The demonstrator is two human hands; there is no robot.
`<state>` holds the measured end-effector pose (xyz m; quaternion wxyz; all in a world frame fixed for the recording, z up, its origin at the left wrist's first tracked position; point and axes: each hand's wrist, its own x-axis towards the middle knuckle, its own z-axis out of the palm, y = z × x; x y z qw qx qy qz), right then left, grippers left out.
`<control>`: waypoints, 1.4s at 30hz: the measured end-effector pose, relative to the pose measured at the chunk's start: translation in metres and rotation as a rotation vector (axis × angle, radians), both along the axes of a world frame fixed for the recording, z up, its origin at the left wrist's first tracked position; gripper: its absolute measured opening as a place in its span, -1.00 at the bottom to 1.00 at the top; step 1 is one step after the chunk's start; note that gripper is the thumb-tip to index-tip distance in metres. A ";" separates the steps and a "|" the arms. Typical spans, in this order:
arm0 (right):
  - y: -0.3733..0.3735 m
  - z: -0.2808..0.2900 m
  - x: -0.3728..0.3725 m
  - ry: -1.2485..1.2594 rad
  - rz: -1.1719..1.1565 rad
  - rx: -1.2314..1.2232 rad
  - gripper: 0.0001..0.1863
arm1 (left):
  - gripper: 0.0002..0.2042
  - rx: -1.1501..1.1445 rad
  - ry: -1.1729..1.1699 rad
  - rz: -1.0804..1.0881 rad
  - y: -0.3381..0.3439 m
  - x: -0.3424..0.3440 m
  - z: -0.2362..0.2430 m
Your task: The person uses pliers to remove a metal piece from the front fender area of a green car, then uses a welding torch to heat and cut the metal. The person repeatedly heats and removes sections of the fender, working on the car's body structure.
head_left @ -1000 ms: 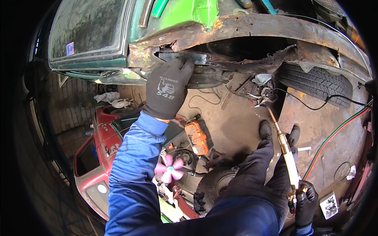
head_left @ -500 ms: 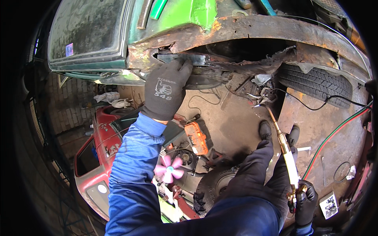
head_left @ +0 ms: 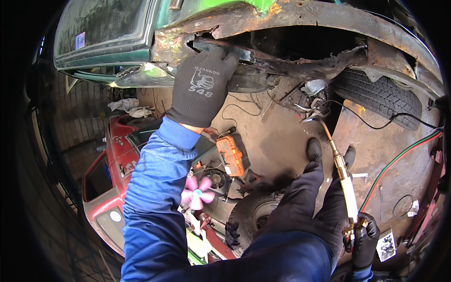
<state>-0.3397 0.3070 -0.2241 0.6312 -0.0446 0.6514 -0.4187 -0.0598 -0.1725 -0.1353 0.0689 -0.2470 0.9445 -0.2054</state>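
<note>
My left hand, in a dark work glove, is closed at the rusted lower panel of a green car. Its bent fingers press on a grey metal strip set along the edge of a long ragged opening; the fingertips are partly hidden. Low on the right, my gloved right hand is closed around the valve end of a gas torch. The torch has a pale handle and a long copper tube that points up and away from me. No flame can be made out at its tip.
A tyre sits under the car at the right. Red and green hoses curve along the right side. An orange toolbox, a pink-bladed fan and a loose wheel are on the floor near a red vehicle body.
The view has shifted, and the car sits slightly higher in it. My left hand has slid along the strip, covering more of it. My right hand still holds the torch.
</note>
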 end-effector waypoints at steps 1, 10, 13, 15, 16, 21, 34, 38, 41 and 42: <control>0.001 0.000 -0.001 -0.013 0.011 0.001 -0.24 | -0.62 -0.013 -0.005 -0.003 0.000 0.001 -0.001; -0.001 0.004 0.006 0.016 0.058 0.039 -0.22 | -0.74 -0.036 0.016 -0.007 -0.003 0.001 -0.008; -0.004 0.005 0.006 -0.001 0.068 0.026 -0.22 | -0.74 -0.036 0.022 -0.002 -0.002 -0.002 -0.008; -0.006 0.005 0.006 -0.002 0.069 0.024 -0.22 | -0.74 -0.064 0.018 -0.010 0.000 -0.004 -0.007; -0.007 0.005 0.006 0.006 0.066 0.029 -0.22 | -0.69 -0.051 0.029 -0.006 0.000 -0.004 -0.006; -0.009 0.003 0.005 0.011 0.056 0.020 -0.22 | -0.58 0.001 0.006 0.062 0.002 -0.005 -0.004; -0.012 -0.002 0.003 0.021 0.056 -0.031 -0.31 | -0.75 0.026 0.042 -0.001 -0.003 0.002 -0.002; -0.015 0.003 0.002 -0.005 0.020 0.017 -0.26 | -0.73 0.052 0.034 0.008 -0.004 0.001 0.000; -0.017 0.004 0.002 -0.006 0.004 0.011 -0.28 | -0.70 0.056 0.058 -0.003 -0.004 0.000 0.004; -0.017 0.004 0.003 -0.021 -0.009 0.001 -0.29 | -0.69 0.055 0.053 -0.010 -0.005 0.000 0.006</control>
